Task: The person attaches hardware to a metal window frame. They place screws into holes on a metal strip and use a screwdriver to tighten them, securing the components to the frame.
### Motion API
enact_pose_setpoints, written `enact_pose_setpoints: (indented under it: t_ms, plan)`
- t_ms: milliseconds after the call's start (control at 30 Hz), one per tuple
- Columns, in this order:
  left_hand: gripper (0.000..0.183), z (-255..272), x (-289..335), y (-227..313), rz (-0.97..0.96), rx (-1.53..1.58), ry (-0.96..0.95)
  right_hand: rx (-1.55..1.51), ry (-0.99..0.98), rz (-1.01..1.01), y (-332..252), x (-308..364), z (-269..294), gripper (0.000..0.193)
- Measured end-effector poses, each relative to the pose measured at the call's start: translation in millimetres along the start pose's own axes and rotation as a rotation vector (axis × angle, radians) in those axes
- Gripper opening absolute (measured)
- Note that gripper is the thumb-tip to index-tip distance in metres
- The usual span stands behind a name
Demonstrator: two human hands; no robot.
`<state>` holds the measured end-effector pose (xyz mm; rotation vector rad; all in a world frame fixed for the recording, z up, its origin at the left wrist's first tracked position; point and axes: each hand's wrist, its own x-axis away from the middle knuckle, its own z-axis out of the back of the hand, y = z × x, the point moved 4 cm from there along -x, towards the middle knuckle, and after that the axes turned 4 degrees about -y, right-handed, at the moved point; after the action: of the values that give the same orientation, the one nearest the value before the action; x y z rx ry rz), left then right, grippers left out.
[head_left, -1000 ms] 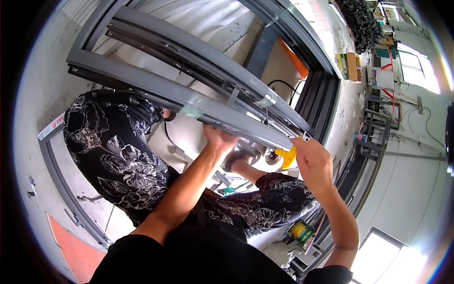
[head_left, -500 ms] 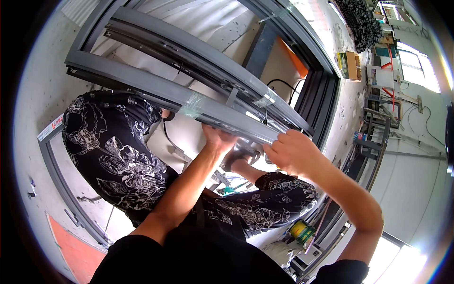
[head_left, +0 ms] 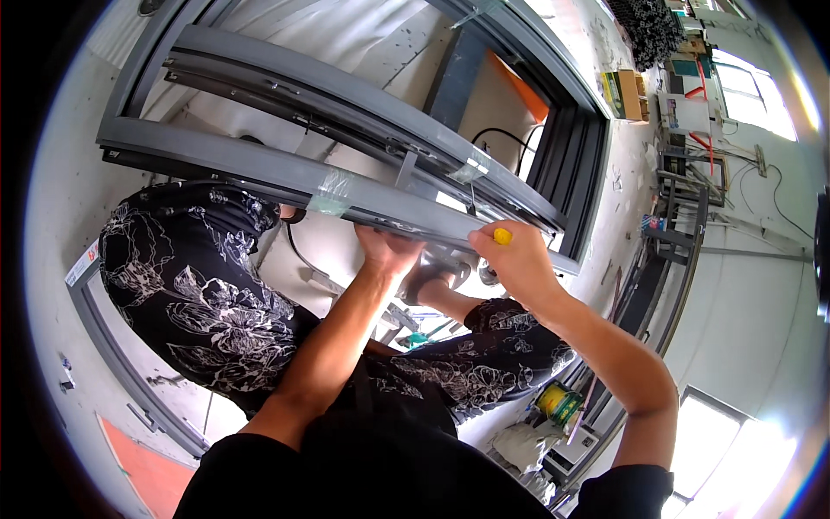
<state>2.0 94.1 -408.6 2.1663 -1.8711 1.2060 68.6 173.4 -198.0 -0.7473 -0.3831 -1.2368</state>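
Note:
A dark grey metal window frame (head_left: pixel 216 154) lies in front of me, its near rail crossing above my knees. My left hand (head_left: pixel 386 251) grips this near rail from below, its fingers partly hidden behind the profile. On the rail's right part, my right hand (head_left: pixel 515 259) is closed round a yellow-ended tool (head_left: pixel 502 235). Only the rounded yellow end shows above the fist, so the tool's kind is hidden. Clear tape (head_left: pixel 331 192) is wrapped round the rail left of my hands.
An orange panel (head_left: pixel 519 86) shows through the frame's far opening. At the right stand a cardboard box (head_left: pixel 633 95) and a dark metal rack (head_left: pixel 683 251). A yellow-green spool (head_left: pixel 558 403) lies near my right knee. Another grey frame (head_left: pixel 130 372) is at the left.
My right hand has turned and shifted left along the rail, and the tool's yellow end now shows above it. My left hand keeps its place on the rail. The whole view has shifted slightly.

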Motion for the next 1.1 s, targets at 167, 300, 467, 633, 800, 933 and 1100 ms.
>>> enact_pose_setpoints:
  t_ms: [167, 300, 467, 633, 800, 933, 1100]
  plan:
    - [0.050, 4.5, -2.1, 2.7, 0.001, 0.022, -0.003, -0.695, -0.026, -0.387, 9.5, 18.0, -19.2, 0.025]
    - [0.053, 4.4, -7.9, -3.3, 0.016, 0.020, 0.020, -1.090, -0.044, -0.416, 2.2, 29.1, -26.8, 0.025]
    - [0.056, 4.7, -10.5, 2.2, 0.021, -0.033, 0.006, -1.720, -0.073, -0.387, 0.8, 13.4, -40.4, 0.035]
    - [0.059, 2.5, -2.1, 5.2, 0.017, -0.103, 0.075, -1.167, -0.120, -0.249, 2.7, 16.6, -19.1, 0.037]
    - [0.064, 36.1, -8.2, 27.0, 0.040, -0.402, 0.177, -0.742, -0.320, -0.102, 26.3, 13.8, -12.6, 0.022]
    - [0.066, 58.5, -15.3, 49.8, -0.260, -0.847, 0.494, -0.901, -0.288, -0.045, 38.5, 15.1, -0.2, 0.019]
    - [0.031, 82.7, -54.7, 84.9, -0.271, -0.451, -0.095, -1.072, -0.243, -0.015, 17.9, 46.5, 28.2, 0.027]
